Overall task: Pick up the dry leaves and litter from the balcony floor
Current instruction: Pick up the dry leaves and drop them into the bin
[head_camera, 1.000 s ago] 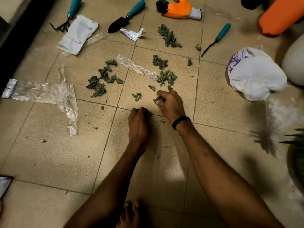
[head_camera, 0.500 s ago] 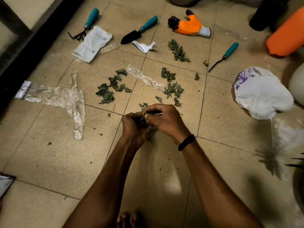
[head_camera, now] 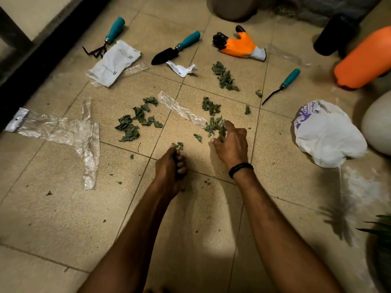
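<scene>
1. The left hand [head_camera: 170, 166] is curled into a fist around a clump of leaves, a few sticking out past the fingers.
2. The right hand [head_camera: 231, 142] is spread, fingers loose, over a small leaf pile [head_camera: 214, 126] on the tiled floor [head_camera: 53, 218]; whether it has gripped any is hard to tell.
3. Three more leaf piles lie apart: one left [head_camera: 135, 121], one in the middle [head_camera: 210, 105], one farther back [head_camera: 224, 77]. Scattered single leaves and crumbs lie between.
4. Three teal-handled tools: a small rake [head_camera: 105, 41], a trowel [head_camera: 175, 48], a thin weeder [head_camera: 282, 85].
5. One orange glove [head_camera: 240, 45].
6. Two clear plastic wrappers: a large one [head_camera: 63, 132], a narrow strip [head_camera: 182, 109].
7. One white packet [head_camera: 114, 63], one paper scrap [head_camera: 181, 69], one white bag [head_camera: 328, 134].
8. An orange container [head_camera: 366, 60] and pale pots are cut off by the frame edges; a plant at lower right is dark and unclear.
</scene>
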Tool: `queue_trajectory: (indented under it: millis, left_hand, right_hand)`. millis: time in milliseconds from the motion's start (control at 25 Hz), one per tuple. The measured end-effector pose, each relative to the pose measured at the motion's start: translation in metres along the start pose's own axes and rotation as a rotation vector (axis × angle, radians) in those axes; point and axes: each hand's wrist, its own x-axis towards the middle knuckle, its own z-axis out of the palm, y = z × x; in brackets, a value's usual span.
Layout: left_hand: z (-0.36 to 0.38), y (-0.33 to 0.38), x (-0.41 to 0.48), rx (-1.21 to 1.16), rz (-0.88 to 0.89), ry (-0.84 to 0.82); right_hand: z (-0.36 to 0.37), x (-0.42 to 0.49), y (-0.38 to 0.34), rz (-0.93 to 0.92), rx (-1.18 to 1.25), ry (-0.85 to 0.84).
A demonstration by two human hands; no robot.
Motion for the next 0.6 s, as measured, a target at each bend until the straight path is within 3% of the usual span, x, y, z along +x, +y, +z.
queue_trajectory:
  millis: [120,200,280,440,600]
  left_hand:
    - [-0.005,-0.004,0.010,0.807,0.589,0.234]
    - [-0.006,-0.002,0.014,1.093,0.824,0.245]
    - [-0.009,-0.005,0.025,1.220,0.836,0.189]
    - [-0.012,-0.019,0.041,1.622,0.857,0.289]
    - [-0.016,-0.018,0.038,1.590,0.856,0.205]
  right_hand:
    - [0.016,0.025,0.020,0.022,-0.052,-0.088]
    - [0.023,0.037,0.026,-0.058,-0.109,-0.041]
    - [0.023,0.045,0.024,-0.065,-0.174,0.033]
    - [0.017,0.053,0.011,-0.034,-0.160,0.082]
    - [0.021,0.056,-0.001,-0.153,-0.127,-0.017]
